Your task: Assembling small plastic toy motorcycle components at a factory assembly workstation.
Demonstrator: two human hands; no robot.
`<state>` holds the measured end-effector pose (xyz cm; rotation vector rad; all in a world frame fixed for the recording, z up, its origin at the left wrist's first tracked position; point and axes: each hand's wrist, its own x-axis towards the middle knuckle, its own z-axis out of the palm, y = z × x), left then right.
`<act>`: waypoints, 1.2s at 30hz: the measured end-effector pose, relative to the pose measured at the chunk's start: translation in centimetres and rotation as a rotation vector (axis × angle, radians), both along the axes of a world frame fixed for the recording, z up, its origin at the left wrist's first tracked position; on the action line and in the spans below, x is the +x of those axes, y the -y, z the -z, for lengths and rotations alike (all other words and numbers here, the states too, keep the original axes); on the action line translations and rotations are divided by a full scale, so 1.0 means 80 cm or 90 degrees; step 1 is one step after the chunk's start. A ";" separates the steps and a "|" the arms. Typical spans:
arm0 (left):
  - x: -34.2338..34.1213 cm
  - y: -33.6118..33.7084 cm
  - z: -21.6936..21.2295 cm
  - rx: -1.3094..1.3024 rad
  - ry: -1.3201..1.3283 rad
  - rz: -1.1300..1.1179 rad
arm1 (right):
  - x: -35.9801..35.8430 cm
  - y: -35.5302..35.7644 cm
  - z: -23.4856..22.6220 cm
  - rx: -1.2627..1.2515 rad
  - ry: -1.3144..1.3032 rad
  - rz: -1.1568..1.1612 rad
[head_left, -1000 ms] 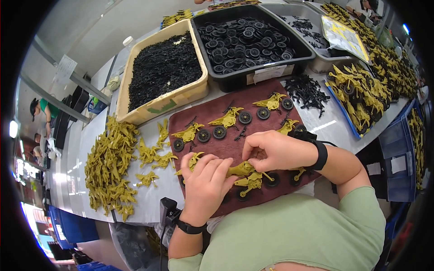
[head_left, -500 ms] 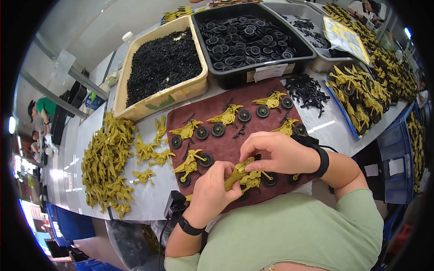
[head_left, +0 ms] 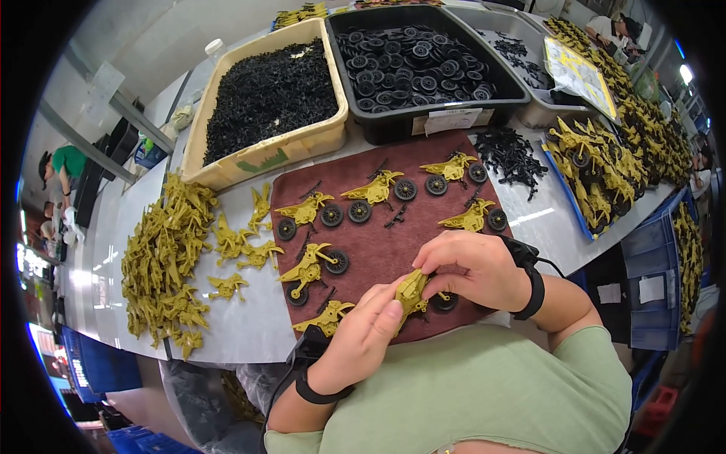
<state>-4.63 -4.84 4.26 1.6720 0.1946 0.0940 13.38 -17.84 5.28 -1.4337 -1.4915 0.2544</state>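
Shiny bench (head_left: 249, 318) was pretty busy, tan bin (head_left: 310, 144) and black bin (head_left: 389, 130) up back, and over the cloth (head_left: 378, 257) left hand (head_left: 361, 337) and right hand (head_left: 478, 276) both had fingers (head_left: 432, 257) pinching a yellow bike body (head_left: 412, 287).

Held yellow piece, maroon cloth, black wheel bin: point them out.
Held yellow piece (head_left: 411, 288), head view, exposed middle.
Maroon cloth (head_left: 386, 253), head view, bare middle.
Black wheel bin (head_left: 387, 129), head view, near wall.

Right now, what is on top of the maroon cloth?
Yellow motorcycle-shaped pieces, black wheels and small black parts. The left hand and right hand, holding a yellow body, partly cover the cloth's near side; anything beneath them is hidden.
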 end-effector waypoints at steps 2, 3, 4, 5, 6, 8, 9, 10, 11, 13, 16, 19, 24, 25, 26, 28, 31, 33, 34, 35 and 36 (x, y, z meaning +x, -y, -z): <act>-0.004 -0.003 -0.004 -0.171 -0.094 0.005 | 0.004 0.001 0.000 -0.008 -0.003 -0.010; -0.004 -0.004 -0.006 -0.175 -0.093 0.000 | 0.006 0.001 0.001 -0.017 -0.032 -0.039; -0.004 -0.006 -0.008 -0.229 -0.117 0.027 | 0.007 0.002 0.002 -0.026 -0.060 -0.068; -0.005 -0.007 -0.008 -0.283 -0.139 0.054 | 0.007 0.003 0.002 -0.032 -0.060 -0.074; -0.005 -0.010 0.005 -0.261 -0.076 0.078 | 0.008 0.006 -0.001 -0.058 -0.085 -0.101; -0.012 -0.014 0.008 -0.246 -0.062 0.094 | 0.006 0.009 -0.004 -0.095 -0.119 -0.136; -0.010 -0.015 0.005 -0.224 -0.051 0.121 | 0.006 0.010 -0.002 -0.103 -0.119 -0.140; -0.009 -0.015 0.001 -0.253 -0.067 0.098 | 0.007 0.011 0.002 -0.100 -0.154 -0.148; -0.007 -0.015 0.002 -0.261 -0.065 0.093 | 0.007 0.011 0.006 -0.097 -0.189 -0.156; -0.004 -0.020 0.003 -0.266 -0.076 0.121 | 0.007 0.010 0.008 -0.102 -0.190 -0.160; -0.002 -0.020 0.002 -0.273 -0.068 0.121 | 0.006 0.012 0.011 -0.096 -0.196 -0.167; -0.001 -0.023 0.004 -0.279 -0.078 0.131 | 0.004 0.013 0.010 -0.096 -0.209 -0.174; -0.005 -0.018 0.008 -0.414 -0.134 0.101 | 0.003 0.011 0.010 -0.110 -0.218 -0.180; -0.005 -0.018 0.008 -0.415 -0.132 0.105 | 0.002 0.011 0.009 -0.110 -0.217 -0.183; -0.005 -0.018 0.008 -0.416 -0.129 0.109 | 0.002 0.011 0.009 -0.109 -0.217 -0.186; -0.005 -0.017 0.004 -0.413 -0.133 0.104 | 0.002 0.011 0.011 -0.109 -0.219 -0.189; -0.008 -0.012 0.002 -0.406 -0.146 0.092 | 0.000 0.010 0.012 -0.109 -0.216 -0.189; -0.010 -0.007 -0.001 -0.403 -0.155 0.087 | -0.001 0.010 0.012 -0.110 -0.210 -0.184; -0.010 -0.005 -0.005 -0.327 -0.146 0.079 | 0.000 0.011 0.011 -0.095 -0.191 -0.185; -0.011 -0.003 -0.009 -0.251 -0.138 0.072 | 0.000 0.012 0.010 -0.080 -0.171 -0.186; -0.012 -0.001 -0.011 -0.250 -0.138 0.071 | 0.001 0.011 0.009 -0.080 -0.171 -0.187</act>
